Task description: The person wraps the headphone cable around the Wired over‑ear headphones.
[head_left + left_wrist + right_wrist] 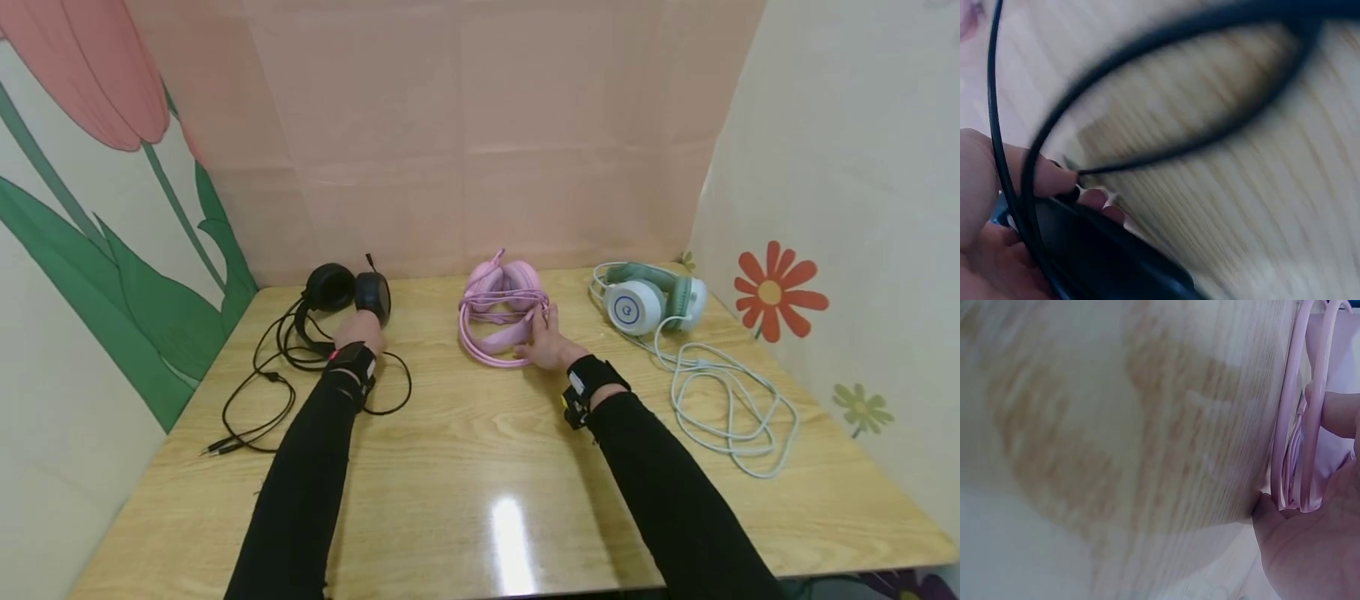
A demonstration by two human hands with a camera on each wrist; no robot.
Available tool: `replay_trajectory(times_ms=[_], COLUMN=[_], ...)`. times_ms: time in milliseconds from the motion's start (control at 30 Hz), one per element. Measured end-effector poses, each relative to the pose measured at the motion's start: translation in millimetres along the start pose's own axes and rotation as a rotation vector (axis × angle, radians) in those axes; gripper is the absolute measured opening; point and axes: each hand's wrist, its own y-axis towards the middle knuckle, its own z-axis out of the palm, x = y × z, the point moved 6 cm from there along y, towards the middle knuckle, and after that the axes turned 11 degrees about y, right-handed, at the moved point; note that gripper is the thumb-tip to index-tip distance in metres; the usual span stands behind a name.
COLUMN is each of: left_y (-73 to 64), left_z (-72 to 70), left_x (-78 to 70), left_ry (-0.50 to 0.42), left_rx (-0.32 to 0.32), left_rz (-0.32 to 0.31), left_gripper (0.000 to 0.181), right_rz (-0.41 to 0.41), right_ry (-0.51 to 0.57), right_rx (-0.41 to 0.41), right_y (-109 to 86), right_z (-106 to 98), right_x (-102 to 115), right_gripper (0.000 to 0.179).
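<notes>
At the left, my left hand [362, 330] grips a black headset [372, 296] beside its right ear cup, where a short microphone boom sticks up. In the left wrist view, the thumb lies over the black headset part [1107, 250], with fingertips showing at its far side. Pink headphones [498, 342] lie at the back middle, their cable bundled across the ear cups. My right hand [551, 343] holds their right side, its thumb and fingers around the band. The right wrist view shows the pink band [1313, 425] between the digits.
Green and white headphones [633, 307] lie at the back right, their pale cable [723, 375] looped toward the front. The black cable [258, 417] spreads over the left of the wooden table [450, 500]. A pink backdrop [450, 150] rises behind, with flowered side panels.
</notes>
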Motion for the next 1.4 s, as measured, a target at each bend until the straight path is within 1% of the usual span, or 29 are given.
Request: replay_trajectory(times_ms=[133,200,267,333,367,500,567,633,700,767,800,867,933,1000,1033,1100,1200,1267,1300,1333,1367,1400], left_y=[-1.4,-2.6,-4.5,-5.3,-5.3,-9.4,-12.6,-16.1,-18.7,-22.5,-23.9,-27.4,-31.7,-35.7,-37.7,-42.8,-48.3,-49.9,-49.7,-49.0,-48.6,-48.1], left_z=[-1.4,-7.5,-17.4,-29.2,-36.1,-64.9,-79.6,-91.9,-102.8,-115.4,-120.7,-131.0,-140.5,-147.5,-150.4,-156.9,-165.9,-171.7,-174.3,-177.1,-180.1,-183.3], left_x=[7.4,7.5,5.5,3.6,3.2,6.2,7.4,7.6,6.6,3.1,1.0,-5.7,-14.3,-23.2,-27.7,-35.2,-43.3,-46.5,-47.6,-48.5,-49.1,-49.9], left_ry=[-0.092,-0.124,-0.139,-0.142,-0.14,-0.132,-0.139,-0.146,-0.163,-0.128,-0.095,0.009,0.145,0.26,0.309,0.37,0.446,0.494,0.506,0.497,0.474,0.431], left_rx=[0.076,0.086,0.084,0.053,0.028,-0.102,-0.162,-0.176,-0.163,-0.161,-0.156,-0.166,-0.196,-0.234,-0.25,-0.282,-0.335,-0.354,-0.353,-0.343,-0.323,-0.296], left_rz=[-0.055,-0.043,-0.019,0.002,0.01,0.02,0.048,0.091,0.145,0.205,0.235,0.303,0.359,0.394,0.402,0.393,0.365,0.351,0.346,0.343,0.338,0.335], left_gripper=[0.034,0.036,0.036,0.033,0.032,0.029,0.026,0.021,0.017,0.016,0.016,0.018,0.024,0.03,0.032,0.032,0.026,0.022,0.022,0.021,0.021,0.022], right_rz=[0.007,0.004,-0.001,0.001,0.001,0.013,0.016,0.017,0.022,0.024,0.026,0.031,0.031,0.027,0.024,0.02,0.013,0.015,0.014,0.015,0.017,0.018], right_ry=[0.025,0.023,0.016,0.012,0.008,0.012,0.01,0.006,0.011,0.014,0.015,0.021,0.019,0.017,0.015,0.011,0.004,0.001,0.001,0.002,0.006,0.01], right_rx=[0.014,0.017,0.014,0.008,0.006,0.012,0.012,0.009,0.007,0.008,0.008,0.009,0.01,0.01,0.008,0.007,0.004,0.006,0.007,0.009,0.01,0.011], right_y=[1.0,1.7,2.0,2.4,2.4,1.7,1.2,1.3,1.5,1.7,1.8,1.9,2.1,1.9,2.1,2.3,2.7,2.5,2.4,1.9,1.7,1.4], right_z=[2.7,3.3,2.9,1.6,1.0,0.4,0.2,-0.1,-0.2,-0.3,-0.3,0.0,-0.1,-0.4,-0.4,-0.2,0.2,0.4,0.3,0.1,-0.2,-0.6], right_x=[-2.1,-2.9,-3.1,-3.5,-3.6,-3.7,-3.4,-3.2,-3.3,-3.1,-3.3,-3.8,-4.7,-5.1,-5.4,-5.7,-6.0,-6.0,-5.8,-5.3,-5.0,-4.4], right_gripper=[0.099,0.098,0.098,0.097,0.097,0.097,0.096,0.096,0.096,0.096,0.096,0.096,0.095,0.095,0.095,0.094,0.094,0.094,0.094,0.094,0.094,0.095])
